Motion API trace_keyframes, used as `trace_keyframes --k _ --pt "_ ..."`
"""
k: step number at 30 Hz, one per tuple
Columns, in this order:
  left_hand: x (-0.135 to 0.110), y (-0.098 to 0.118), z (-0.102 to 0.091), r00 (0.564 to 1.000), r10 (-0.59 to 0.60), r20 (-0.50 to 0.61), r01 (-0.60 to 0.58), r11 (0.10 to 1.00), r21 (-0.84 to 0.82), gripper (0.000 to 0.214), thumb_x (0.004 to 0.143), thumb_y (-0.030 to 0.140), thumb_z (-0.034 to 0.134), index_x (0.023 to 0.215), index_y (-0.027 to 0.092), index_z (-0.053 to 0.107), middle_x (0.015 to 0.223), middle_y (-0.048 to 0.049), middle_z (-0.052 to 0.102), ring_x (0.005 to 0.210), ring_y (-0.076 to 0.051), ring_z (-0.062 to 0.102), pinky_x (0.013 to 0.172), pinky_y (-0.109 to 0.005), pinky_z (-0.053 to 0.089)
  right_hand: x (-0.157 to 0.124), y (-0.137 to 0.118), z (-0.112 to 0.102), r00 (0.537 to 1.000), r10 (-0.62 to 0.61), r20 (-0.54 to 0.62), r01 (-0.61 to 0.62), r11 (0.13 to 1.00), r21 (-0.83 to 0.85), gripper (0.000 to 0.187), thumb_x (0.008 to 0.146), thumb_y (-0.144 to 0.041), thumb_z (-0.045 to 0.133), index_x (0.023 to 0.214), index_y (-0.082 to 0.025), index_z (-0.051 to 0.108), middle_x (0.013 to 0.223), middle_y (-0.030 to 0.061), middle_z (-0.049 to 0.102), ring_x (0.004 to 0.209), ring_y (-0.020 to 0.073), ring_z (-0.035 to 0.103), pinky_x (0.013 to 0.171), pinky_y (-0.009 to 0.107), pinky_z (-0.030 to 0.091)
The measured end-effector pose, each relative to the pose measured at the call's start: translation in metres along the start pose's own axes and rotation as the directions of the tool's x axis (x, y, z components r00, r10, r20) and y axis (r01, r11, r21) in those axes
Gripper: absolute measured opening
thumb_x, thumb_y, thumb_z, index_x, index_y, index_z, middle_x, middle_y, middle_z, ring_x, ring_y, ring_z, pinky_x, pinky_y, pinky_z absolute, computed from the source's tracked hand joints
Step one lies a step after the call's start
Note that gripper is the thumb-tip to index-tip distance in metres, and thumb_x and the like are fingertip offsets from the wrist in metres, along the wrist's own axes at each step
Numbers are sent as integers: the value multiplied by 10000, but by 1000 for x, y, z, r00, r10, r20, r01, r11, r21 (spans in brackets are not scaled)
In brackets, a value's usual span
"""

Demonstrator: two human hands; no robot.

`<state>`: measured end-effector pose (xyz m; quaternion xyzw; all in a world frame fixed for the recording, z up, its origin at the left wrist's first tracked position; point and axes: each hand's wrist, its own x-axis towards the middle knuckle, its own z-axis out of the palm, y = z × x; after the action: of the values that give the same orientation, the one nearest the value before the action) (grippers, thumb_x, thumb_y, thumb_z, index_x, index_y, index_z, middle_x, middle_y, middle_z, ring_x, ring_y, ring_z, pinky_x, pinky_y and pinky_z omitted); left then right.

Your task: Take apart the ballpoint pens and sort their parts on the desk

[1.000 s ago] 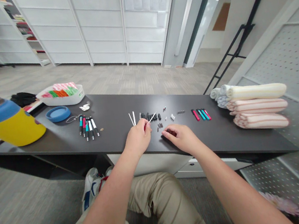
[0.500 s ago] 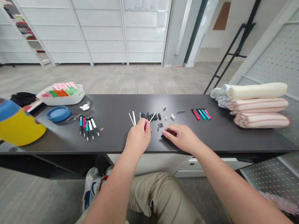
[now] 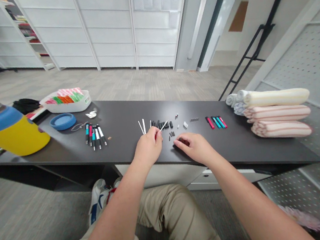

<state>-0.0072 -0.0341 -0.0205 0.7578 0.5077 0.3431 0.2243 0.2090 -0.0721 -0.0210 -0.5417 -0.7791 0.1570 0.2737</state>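
My left hand [image 3: 149, 145] is closed in a pinch over the dark desk. A thin white pen refill [image 3: 163, 126] sticks out of its fingertips, slanting up to the right. More white refills [image 3: 144, 126] lie just beyond this hand. My right hand [image 3: 194, 145] rests low over the desk with fingers curled together; whatever they hold, if anything, is hidden. Beyond the hands lie black pen grips [image 3: 165, 125], small dark metal pieces [image 3: 171, 135], small whitish parts [image 3: 185, 125] and a row of springs [image 3: 194, 119]. Red and teal pen barrels [image 3: 217, 122] lie to the right.
Several whole pens [image 3: 94, 136] lie at left, near a blue lid [image 3: 63, 121] and a white basket [image 3: 69, 105] of colourful packets. A yellow-and-blue container [image 3: 15, 135] stands at far left. Rolled towels [image 3: 279, 112] are stacked at the right end, beside a perforated panel [image 3: 316, 60].
Both hands keep nearly the same place and grip. The whole view has shifted very slightly.
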Motion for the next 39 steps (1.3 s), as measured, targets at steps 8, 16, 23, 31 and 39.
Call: trace_keyframes --k 8,16,23,31,39 --pt "0 1 -1 1000 5 5 -5 1000 8 148 1037 292 464 968 265 593 889 -16 780 844 -216 736 780 -305 504 0 1 1 1000 3 1 -3 1000 -12 276 1028 -426 557 891 -236 702 809 15 720 719 179 616 669 298 398" --pt "-1 1 0 1000 -21 -4 21 1000 18 150 1024 306 487 983 269 627 872 -40 774 838 -228 732 801 -312 530 0 1 1 1000 -4 -5 4 1000 -22 269 1026 -423 566 907 -238 721 798 15 721 721 181 621 669 295 403" --pt "-1 1 0 1000 2 -5 -2 1000 3 162 1029 301 476 979 269 627 872 -33 773 831 -226 733 795 -312 529 0 0 0 1000 0 1 0 1000 -19 266 1023 -420 569 899 -239 718 786 11 716 705 177 615 659 294 400" --pt "0 -1 1 1000 14 5 -14 1000 0 148 1038 299 460 970 269 588 877 -15 770 827 -216 726 772 -306 500 0 1 0 1000 -3 1 3 1000 -16 265 1026 -419 566 897 -238 711 776 4 703 699 172 607 656 296 393" --pt "0 -1 1 1000 17 6 -17 1000 -11 148 1042 303 456 965 263 576 877 -7 768 816 -209 722 762 -304 484 0 1 0 1000 -9 3 9 1000 -4 255 1028 -406 570 905 -234 713 798 13 715 716 176 613 668 289 393"
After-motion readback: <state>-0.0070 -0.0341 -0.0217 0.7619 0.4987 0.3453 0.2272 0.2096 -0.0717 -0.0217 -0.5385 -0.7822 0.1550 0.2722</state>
